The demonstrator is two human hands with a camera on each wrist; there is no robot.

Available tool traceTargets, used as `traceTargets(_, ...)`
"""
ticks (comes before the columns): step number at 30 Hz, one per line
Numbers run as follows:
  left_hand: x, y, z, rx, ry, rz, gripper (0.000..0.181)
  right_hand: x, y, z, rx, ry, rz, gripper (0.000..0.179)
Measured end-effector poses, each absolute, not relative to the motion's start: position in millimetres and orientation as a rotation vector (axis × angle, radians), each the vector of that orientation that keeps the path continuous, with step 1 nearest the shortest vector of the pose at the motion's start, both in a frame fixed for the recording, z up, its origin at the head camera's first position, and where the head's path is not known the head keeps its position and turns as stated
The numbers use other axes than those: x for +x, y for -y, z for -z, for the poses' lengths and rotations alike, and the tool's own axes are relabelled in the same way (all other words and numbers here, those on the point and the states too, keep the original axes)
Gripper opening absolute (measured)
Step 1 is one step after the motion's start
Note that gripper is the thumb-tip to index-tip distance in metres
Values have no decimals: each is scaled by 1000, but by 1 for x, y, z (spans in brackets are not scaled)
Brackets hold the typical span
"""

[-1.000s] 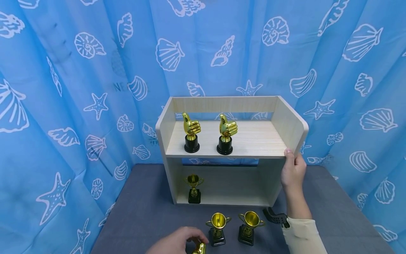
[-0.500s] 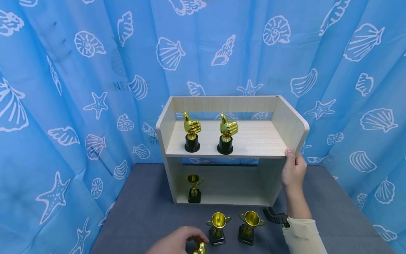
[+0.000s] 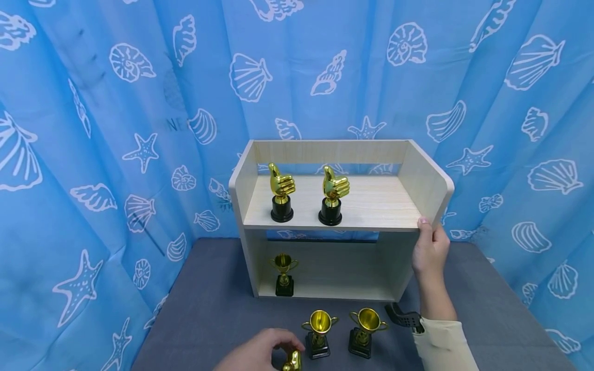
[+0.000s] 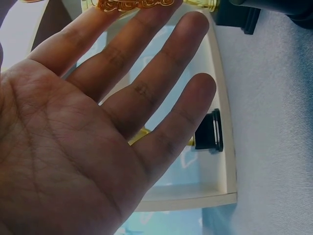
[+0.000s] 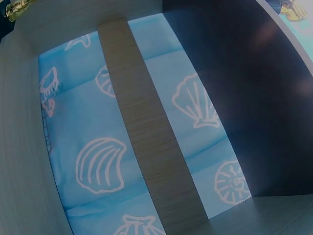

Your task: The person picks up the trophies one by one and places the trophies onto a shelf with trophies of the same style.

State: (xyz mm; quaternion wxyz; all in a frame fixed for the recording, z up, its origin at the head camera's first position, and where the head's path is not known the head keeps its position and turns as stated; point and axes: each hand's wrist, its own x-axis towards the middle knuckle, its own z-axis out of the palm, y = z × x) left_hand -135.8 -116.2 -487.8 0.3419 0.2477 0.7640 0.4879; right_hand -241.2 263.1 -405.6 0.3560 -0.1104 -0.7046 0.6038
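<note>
At the bottom of the head view, my left hand (image 3: 262,353) holds a gold thumbs-up trophy (image 3: 293,359) by its top, between thumb and fingertips; its base is out of frame. The left wrist view has the palm with fingers fairly straight and gold metal (image 4: 134,5) at the fingertips. My right hand (image 3: 429,252) grips the right side of a pale wooden two-tier shelf (image 3: 325,228), thumb over the front edge of the upper board. Two thumbs-up trophies, a left one (image 3: 281,193) and a right one (image 3: 331,196), stand upright on the upper board.
A small gold cup trophy (image 3: 284,275) stands at the left of the lower tier. Two more cup trophies, one (image 3: 318,335) beside the other (image 3: 364,334), stand on the grey cloth before the shelf. A blue seashell curtain (image 3: 185,103) hangs behind.
The head view shifts very slightly. My left hand with the thumbs-up trophy rises a tiny bit; the right hand keeps its grip on the shelf.
</note>
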Motion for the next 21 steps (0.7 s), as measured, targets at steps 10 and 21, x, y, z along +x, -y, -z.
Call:
traceTargets(10, -136, 119, 486, 657, -2036, -1270, 43, -241, -264, 406, -283, 1816, -1554, 49)
traceTargets(21, -135, 120, 485, 693, -2053, -1336, 42, -241, -263, 406, -284, 1822, -1567, 51)
